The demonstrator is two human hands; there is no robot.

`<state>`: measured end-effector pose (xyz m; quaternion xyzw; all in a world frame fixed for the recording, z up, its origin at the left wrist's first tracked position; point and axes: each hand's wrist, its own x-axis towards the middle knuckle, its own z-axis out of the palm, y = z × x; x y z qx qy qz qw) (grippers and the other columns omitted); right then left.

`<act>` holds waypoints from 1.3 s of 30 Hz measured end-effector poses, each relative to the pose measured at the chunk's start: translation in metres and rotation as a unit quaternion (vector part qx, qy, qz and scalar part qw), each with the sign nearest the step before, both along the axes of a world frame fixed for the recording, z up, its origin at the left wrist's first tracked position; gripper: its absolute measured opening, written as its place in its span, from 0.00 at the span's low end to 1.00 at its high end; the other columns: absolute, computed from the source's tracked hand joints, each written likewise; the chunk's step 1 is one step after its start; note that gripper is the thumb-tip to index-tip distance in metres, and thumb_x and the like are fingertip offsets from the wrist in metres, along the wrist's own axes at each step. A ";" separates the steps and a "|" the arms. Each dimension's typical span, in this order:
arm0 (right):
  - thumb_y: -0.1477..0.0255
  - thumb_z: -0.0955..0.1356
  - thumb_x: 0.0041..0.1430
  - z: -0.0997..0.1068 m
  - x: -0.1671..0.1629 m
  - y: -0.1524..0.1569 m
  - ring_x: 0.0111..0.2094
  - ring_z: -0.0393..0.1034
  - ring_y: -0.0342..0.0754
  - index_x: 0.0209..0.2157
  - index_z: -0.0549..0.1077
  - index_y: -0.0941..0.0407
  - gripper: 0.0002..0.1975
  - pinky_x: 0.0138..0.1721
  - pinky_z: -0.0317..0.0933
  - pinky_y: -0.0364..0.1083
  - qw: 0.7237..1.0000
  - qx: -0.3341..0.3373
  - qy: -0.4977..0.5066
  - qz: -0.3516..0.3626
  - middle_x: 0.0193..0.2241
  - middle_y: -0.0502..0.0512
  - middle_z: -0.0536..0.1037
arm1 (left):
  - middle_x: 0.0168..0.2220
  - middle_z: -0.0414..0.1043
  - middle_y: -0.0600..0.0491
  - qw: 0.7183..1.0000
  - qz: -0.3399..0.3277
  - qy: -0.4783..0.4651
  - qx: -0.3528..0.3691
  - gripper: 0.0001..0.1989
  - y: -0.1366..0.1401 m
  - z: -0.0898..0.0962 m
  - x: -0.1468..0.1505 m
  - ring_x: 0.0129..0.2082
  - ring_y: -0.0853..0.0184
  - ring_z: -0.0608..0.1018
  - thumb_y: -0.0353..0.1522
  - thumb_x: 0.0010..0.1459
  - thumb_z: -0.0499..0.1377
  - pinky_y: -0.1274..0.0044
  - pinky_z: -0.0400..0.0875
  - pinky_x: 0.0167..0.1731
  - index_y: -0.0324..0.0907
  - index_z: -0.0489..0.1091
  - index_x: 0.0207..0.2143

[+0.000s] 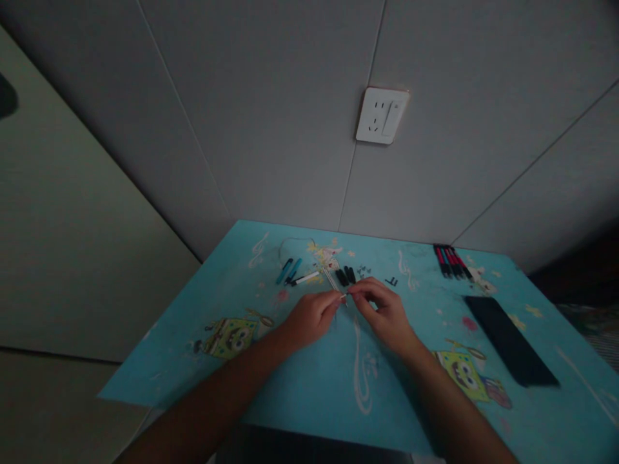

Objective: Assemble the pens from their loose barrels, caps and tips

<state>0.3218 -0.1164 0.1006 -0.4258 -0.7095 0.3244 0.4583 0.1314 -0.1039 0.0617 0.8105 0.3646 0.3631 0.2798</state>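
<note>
Near the table's middle, both hands meet over a small, thin part. My left hand [312, 317] pinches what looks like a thin white pen refill [344, 295], mostly hidden by the fingers. At its other end, the thumb and forefinger of my right hand [384, 314] are pressed together on a tiny dark piece too small to name. Just beyond my fingers lie thin white refills [329, 278] and several short black pen parts [345, 276]. Blue pen barrels [289, 271] and a white barrel with a dark end [306, 278] lie to the left.
Tiny grey parts [362, 270] and black clips [391, 281] lie beyond my right hand. Several red-and-black pens [452, 262] are lined up at the back right. A flat black mat or pouch [512, 341] rests at right. A wall with a socket [382, 116] borders the blue table [193, 380].
</note>
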 end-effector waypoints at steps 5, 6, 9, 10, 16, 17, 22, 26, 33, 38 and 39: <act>0.67 0.68 0.61 -0.006 -0.001 0.001 0.30 0.65 0.45 0.44 0.75 0.53 0.10 0.32 0.60 0.44 0.997 -0.066 0.042 -0.008 0.30 0.51 0.72 | 0.36 0.76 0.49 1.000 -0.010 0.004 -0.011 0.13 -0.002 0.000 0.001 0.36 0.65 0.78 0.33 0.68 0.48 0.75 0.69 0.39 0.40 0.71 0.44; 0.66 0.69 0.60 -0.007 -0.001 0.002 0.29 0.64 0.44 0.44 0.75 0.53 0.11 0.30 0.59 0.43 0.995 -0.086 0.054 -0.006 0.28 0.50 0.71 | 0.36 0.76 0.49 1.000 -0.008 0.004 -0.013 0.13 -0.002 0.000 0.001 0.35 0.65 0.78 0.33 0.68 0.47 0.75 0.69 0.39 0.40 0.71 0.44; 0.64 0.70 0.59 -0.013 -0.002 0.005 0.26 0.62 0.43 0.41 0.76 0.54 0.11 0.28 0.57 0.42 0.989 -0.132 0.073 0.000 0.25 0.48 0.69 | 0.34 0.76 0.50 1.000 0.005 0.010 -0.017 0.13 -0.003 -0.001 0.001 0.35 0.65 0.78 0.33 0.68 0.47 0.75 0.68 0.38 0.41 0.69 0.46; 0.64 0.70 0.58 -0.015 -0.002 0.006 0.26 0.62 0.43 0.40 0.76 0.55 0.11 0.27 0.57 0.42 0.987 -0.141 0.073 0.002 0.25 0.48 0.70 | 0.34 0.75 0.50 1.000 0.010 0.011 -0.017 0.12 -0.002 -0.001 0.001 0.35 0.65 0.78 0.33 0.68 0.47 0.75 0.68 0.38 0.41 0.69 0.45; 0.62 0.71 0.57 -0.028 -0.002 0.010 0.28 0.65 0.44 0.34 0.77 0.57 0.12 0.31 0.60 0.44 0.990 -0.141 0.027 0.006 0.27 0.51 0.74 | 0.33 0.74 0.52 0.999 0.011 0.012 -0.037 0.11 -0.001 -0.004 0.001 0.34 0.65 0.78 0.34 0.68 0.47 0.76 0.67 0.37 0.43 0.68 0.42; 0.62 0.70 0.57 -0.029 -0.003 0.011 0.28 0.66 0.45 0.33 0.77 0.57 0.12 0.31 0.60 0.44 0.990 -0.142 0.024 0.006 0.27 0.51 0.75 | 0.33 0.75 0.52 0.999 0.013 0.013 -0.041 0.11 -0.001 -0.004 0.001 0.34 0.65 0.78 0.34 0.68 0.47 0.76 0.67 0.37 0.43 0.68 0.43; 0.59 0.68 0.59 -0.035 0.001 0.017 0.30 0.69 0.46 0.34 0.77 0.58 0.15 0.32 0.61 0.44 0.992 -0.129 -0.003 -0.004 0.29 0.53 0.77 | 0.34 0.74 0.52 0.999 0.020 0.018 -0.036 0.12 0.002 -0.006 0.000 0.33 0.65 0.77 0.35 0.68 0.47 0.76 0.66 0.37 0.44 0.69 0.43; 0.59 0.63 0.64 -0.042 0.009 0.025 0.30 0.70 0.47 0.37 0.76 0.57 0.17 0.32 0.62 0.44 0.989 -0.065 -0.094 -0.089 0.30 0.54 0.78 | 0.30 0.71 0.53 0.998 0.047 -0.022 -0.042 0.12 0.009 -0.004 -0.003 0.33 0.66 0.75 0.36 0.68 0.47 0.76 0.65 0.37 0.43 0.68 0.40; 0.65 0.63 0.65 -0.053 0.000 0.030 0.36 0.71 0.49 0.47 0.74 0.55 0.15 0.38 0.62 0.45 0.937 0.038 -0.309 -0.160 0.40 0.58 0.76 | 0.22 0.61 0.59 0.979 0.114 -0.123 -0.118 0.14 0.021 -0.002 -0.010 0.23 0.70 0.66 0.39 0.68 0.45 0.79 0.59 0.25 0.42 0.66 0.37; 0.66 0.64 0.64 -0.054 -0.019 0.034 0.37 0.69 0.51 0.45 0.76 0.54 0.13 0.41 0.60 0.47 0.910 0.060 -0.368 -0.183 0.38 0.59 0.75 | 0.21 0.58 0.59 0.975 0.127 -0.137 -0.124 0.15 0.025 -0.008 -0.012 0.21 0.71 0.63 0.41 0.67 0.47 0.79 0.58 0.24 0.41 0.68 0.38; 0.66 0.64 0.64 -0.054 -0.020 0.035 0.38 0.69 0.52 0.44 0.76 0.55 0.12 0.42 0.60 0.48 0.909 0.059 -0.367 -0.191 0.38 0.60 0.74 | 0.21 0.58 0.59 0.975 0.125 -0.136 -0.122 0.16 0.025 -0.009 -0.012 0.21 0.70 0.63 0.41 0.67 0.47 0.79 0.58 0.24 0.41 0.68 0.38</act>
